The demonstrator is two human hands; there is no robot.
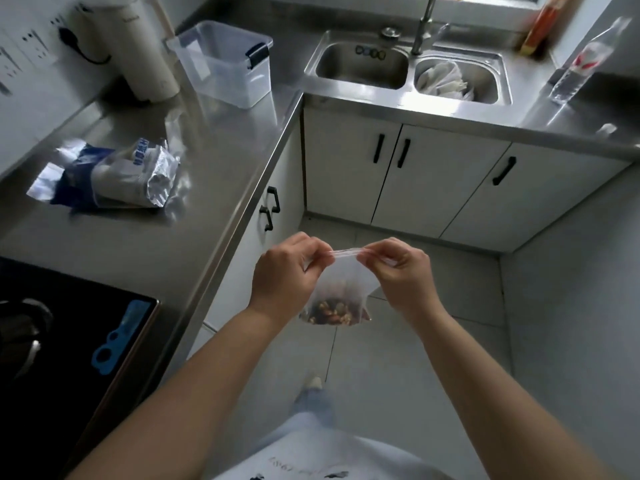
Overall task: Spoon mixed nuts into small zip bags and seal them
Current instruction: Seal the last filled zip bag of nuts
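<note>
A small clear zip bag (341, 282) hangs in the air above the floor, with mixed nuts (332, 311) gathered at its bottom. My left hand (287, 271) pinches the left end of its top strip. My right hand (401, 268) pinches the right end, and the strip is stretched flat between the two. A blue and white foil nut package (114, 174) lies open on the steel counter (214, 140) to the left. No spoon is visible.
A clear plastic storage box (228, 60) and a white kettle (135, 46) stand at the counter's back. A double sink (408, 64) holds a crumpled white bag in its right basin. A black hob (69, 334) lies at near left. A water bottle (585, 60) stands at far right.
</note>
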